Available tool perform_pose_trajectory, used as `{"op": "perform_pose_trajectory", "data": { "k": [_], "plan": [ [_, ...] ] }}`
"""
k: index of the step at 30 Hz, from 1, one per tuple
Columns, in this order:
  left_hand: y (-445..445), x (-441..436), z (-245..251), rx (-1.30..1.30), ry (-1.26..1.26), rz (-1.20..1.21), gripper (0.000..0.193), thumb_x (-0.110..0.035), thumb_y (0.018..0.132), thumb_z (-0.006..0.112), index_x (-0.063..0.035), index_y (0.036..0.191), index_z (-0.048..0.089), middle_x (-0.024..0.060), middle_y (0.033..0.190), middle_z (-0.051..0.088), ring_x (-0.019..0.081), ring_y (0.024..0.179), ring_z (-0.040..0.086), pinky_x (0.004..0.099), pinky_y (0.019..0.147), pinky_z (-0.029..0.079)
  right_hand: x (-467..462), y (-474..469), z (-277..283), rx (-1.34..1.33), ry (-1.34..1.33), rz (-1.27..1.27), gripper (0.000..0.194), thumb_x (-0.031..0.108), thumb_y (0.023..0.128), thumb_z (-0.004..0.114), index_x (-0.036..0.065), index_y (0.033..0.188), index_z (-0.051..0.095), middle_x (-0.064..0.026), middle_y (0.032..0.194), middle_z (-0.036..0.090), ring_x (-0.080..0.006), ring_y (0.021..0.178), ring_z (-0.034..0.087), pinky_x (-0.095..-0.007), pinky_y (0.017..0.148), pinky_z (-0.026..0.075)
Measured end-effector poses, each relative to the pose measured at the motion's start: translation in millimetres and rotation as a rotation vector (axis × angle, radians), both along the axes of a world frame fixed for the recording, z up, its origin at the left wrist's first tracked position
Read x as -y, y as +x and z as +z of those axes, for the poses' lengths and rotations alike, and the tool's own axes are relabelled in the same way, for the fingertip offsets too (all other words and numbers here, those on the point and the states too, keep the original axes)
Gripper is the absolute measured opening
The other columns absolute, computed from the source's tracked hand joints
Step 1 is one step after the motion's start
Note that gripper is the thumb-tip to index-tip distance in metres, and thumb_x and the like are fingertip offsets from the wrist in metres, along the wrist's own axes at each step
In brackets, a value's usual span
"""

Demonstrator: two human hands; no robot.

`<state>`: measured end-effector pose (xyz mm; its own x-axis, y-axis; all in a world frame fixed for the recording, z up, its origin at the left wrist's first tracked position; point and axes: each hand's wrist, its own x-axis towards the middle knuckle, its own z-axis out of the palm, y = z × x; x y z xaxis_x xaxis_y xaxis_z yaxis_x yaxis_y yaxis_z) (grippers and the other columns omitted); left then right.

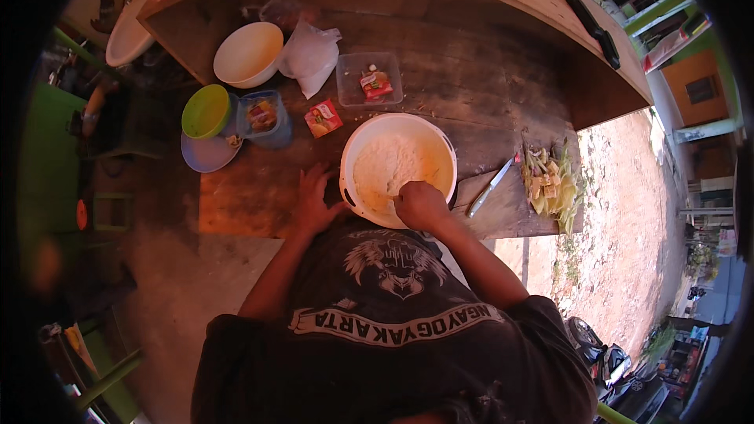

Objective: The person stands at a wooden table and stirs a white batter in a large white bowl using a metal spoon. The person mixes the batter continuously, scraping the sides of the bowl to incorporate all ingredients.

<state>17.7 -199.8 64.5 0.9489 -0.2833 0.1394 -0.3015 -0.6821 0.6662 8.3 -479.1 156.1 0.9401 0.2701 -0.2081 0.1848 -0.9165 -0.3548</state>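
A large white plastic bowl [349,156] with slotted handles stands at the table's front edge, before my body. In it lies pale flour [383,159], with a yellowish wet mix along the near and right sides. My right hand [421,206] reaches over the near right rim with its fingers curled down at the mix. Whether a utensil is in that hand is hidden. My left hand [318,200] rests on the wooden table left of the bowl, fingers apart, its thumb pointing toward the rim. Nothing shows in it.
A knife [490,193] lies on a cutting board [512,212] beside corn husks and cut pieces [548,182]. Behind the bowl are a clear container [347,85], a red seasoning sachet [323,118] and a plastic bag [311,59]. Several bowls, including a green one [203,109], stand left.
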Motion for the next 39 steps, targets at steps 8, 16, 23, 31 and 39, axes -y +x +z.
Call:
{"op": "perform_pose_trajectory", "data": {
  "k": [8, 16, 23, 31, 39],
  "plan": [
    [9, -1, -14, 0.107, -0.034, -0.023, 0.082, -0.078, 0.079, 0.063, -0.0005, 0.107, 0.071, 0.0188, 0.149, 0.054, 0.0387, 0.148, 0.036, 0.0632, 0.124, 0.014, 13, 33, 0, 0.146, -0.167, -0.271, 0.030, 0.026, 0.092, 0.058, 0.001, 0.082, 0.072, -0.0220, 0.080, 0.073, -0.0378, 0.074, 0.073, -0.0486, 0.069, 0.059],
    [7, 1, -21, 0.134, -0.056, -0.008, 0.083, -0.078, 0.079, 0.063, 0.0001, 0.106, 0.072, 0.0171, 0.144, 0.059, 0.0377, 0.146, 0.040, 0.0628, 0.123, 0.016, -3, 34, 5, 0.086, -0.054, -0.266, 0.030, 0.027, 0.092, 0.058, 0.002, 0.082, 0.072, -0.0239, 0.081, 0.072, -0.0396, 0.077, 0.073, -0.0489, 0.073, 0.059],
    [10, -3, -20, 0.141, -0.013, -0.040, 0.080, -0.075, 0.079, 0.065, 0.0001, 0.105, 0.072, 0.0165, 0.142, 0.060, 0.0378, 0.145, 0.041, 0.0623, 0.123, 0.019, 2, 24, -5, 0.108, -0.151, -0.325, 0.030, 0.025, 0.092, 0.059, 0.002, 0.079, 0.071, -0.0226, 0.077, 0.071, -0.0397, 0.072, 0.072, -0.0501, 0.068, 0.058],
    [8, -4, -23, 0.126, -0.007, -0.018, 0.078, -0.075, 0.079, 0.066, -0.0001, 0.102, 0.073, 0.0172, 0.142, 0.060, 0.0372, 0.145, 0.041, 0.0621, 0.123, 0.018, 12, 35, 14, 0.228, -0.055, -0.417, 0.031, 0.029, 0.091, 0.064, 0.003, 0.076, 0.070, -0.0203, 0.073, 0.070, -0.0418, 0.068, 0.069, -0.0528, 0.062, 0.055],
    [9, -1, -15, 0.116, -0.035, -0.030, 0.079, -0.074, 0.078, 0.066, 0.0012, 0.100, 0.073, 0.0165, 0.142, 0.060, 0.0372, 0.146, 0.040, 0.0619, 0.123, 0.017, 5, -1, -4, 0.142, 0.073, -0.135, 0.030, 0.027, 0.091, 0.061, 0.003, 0.077, 0.070, -0.0213, 0.070, 0.069, -0.0413, 0.063, 0.069, -0.0524, 0.061, 0.056]
  ]
}}
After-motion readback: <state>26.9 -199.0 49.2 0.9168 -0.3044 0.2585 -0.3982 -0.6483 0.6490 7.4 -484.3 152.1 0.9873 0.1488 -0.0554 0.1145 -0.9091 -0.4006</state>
